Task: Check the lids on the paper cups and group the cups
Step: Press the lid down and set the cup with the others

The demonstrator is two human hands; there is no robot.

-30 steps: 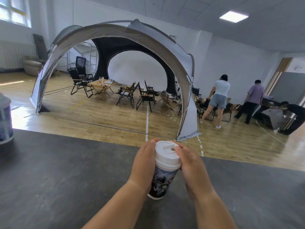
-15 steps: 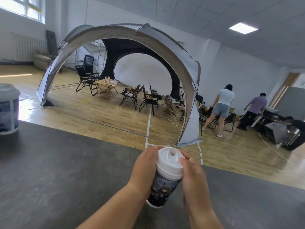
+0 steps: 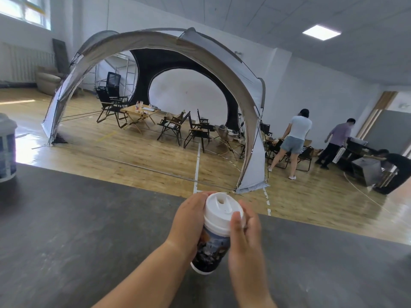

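- the left hand (image 3: 189, 223), left of the paper cup (image 3: 211, 250): bare, its forearm uncovered as far as visible
- the right hand (image 3: 244, 247), right of the cup: bare, short thumbnail, forearm uncovered too

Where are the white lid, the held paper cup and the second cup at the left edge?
white lid (image 3: 220, 210): head view, its flat top.
held paper cup (image 3: 211, 248): head view, its printed wall.
second cup (image 3: 6, 157): head view, its printed wall.

second cup (image 3: 6, 150): cut by left edge | held cup (image 3: 211, 247): sides hidden
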